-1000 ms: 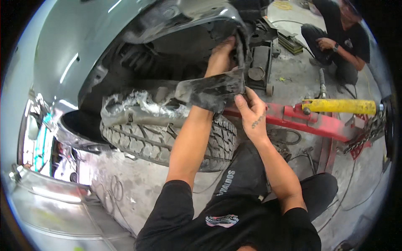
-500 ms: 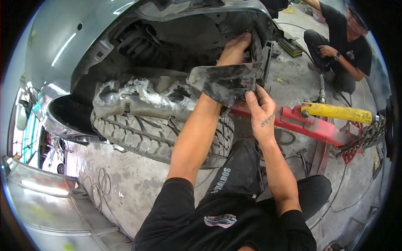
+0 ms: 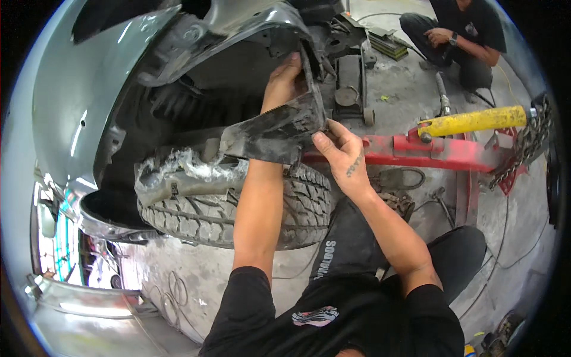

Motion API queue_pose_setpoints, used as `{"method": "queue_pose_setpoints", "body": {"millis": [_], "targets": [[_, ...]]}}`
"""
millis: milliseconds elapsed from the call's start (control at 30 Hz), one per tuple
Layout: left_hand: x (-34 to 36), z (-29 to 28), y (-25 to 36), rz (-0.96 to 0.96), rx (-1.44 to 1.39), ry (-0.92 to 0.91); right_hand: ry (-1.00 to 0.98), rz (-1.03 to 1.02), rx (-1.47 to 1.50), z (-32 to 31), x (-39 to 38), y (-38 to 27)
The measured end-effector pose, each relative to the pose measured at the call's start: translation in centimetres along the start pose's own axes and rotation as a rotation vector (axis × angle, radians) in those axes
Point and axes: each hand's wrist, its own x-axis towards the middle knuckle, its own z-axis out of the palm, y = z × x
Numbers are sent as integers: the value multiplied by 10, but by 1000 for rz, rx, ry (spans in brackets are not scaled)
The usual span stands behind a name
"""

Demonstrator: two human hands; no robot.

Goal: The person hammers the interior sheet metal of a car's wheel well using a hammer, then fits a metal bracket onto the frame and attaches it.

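While the left hand (image 3: 282, 80) was up at twelve o'clock inside the dark wheel arch (image 3: 238, 65), its forearm (image 3: 259, 202) passed behind a black wheel-arch liner (image 3: 270, 132). Those fingers were near the liner's upright edge, but shadow covered their tips, so I cannot tell whether they gripped it. Toward two o'clock from the centre, the right hand (image 3: 345, 159) had its thumb and fingers closed narrowly on the liner's lower right corner. The liner itself was just above the centre, between eleven and twelve o'clock, its broad lower flap tilted across the left forearm.

Below it, toward eight o'clock, was a chunky-treaded tyre (image 3: 303, 205), partly hidden by that forearm. Along the tyre's upper side ran a torn grey strip (image 3: 208, 185) with ragged white material (image 3: 199, 162) on it. A glossy grey-green fender (image 3: 83, 107) filled the side between nine and ten o'clock.

At three o'clock a red steel beam (image 3: 410, 153) extended away from beside the right hand, with a yellow hydraulic ram (image 3: 473, 122) just above it and a chain (image 3: 532, 143) at their far end. Toward one o'clock a black floor jack (image 3: 349, 83) stood on the concrete floor (image 3: 404, 101). At two o'clock a co-worker (image 3: 473, 30) crouched, well apart from the liner, with a dark watch (image 3: 453, 38) on one wrist.
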Motion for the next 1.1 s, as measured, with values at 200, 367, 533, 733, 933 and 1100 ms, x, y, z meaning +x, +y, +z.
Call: {"method": "queue_pose_setpoints", "body": {"millis": [200,367,533,733,933,1100], "targets": [[7,-4,5,-217,-19,245,46,-39,56,3,-6,-14],[7,2,1,-149,-45,147,7,-52,29,-1,-3,-9],[3,10,12,-239,-1,264,-43,-19,50,0,-2,-8],[2,4,8,-110,74,268,-6,-32,-8,2,-2,-6],[1,9,9,-139,2,252,9,-60,3,1,-1,6],[0,-1,-3,-19,63,129,32,-71,-6,2,-3,1]]}}
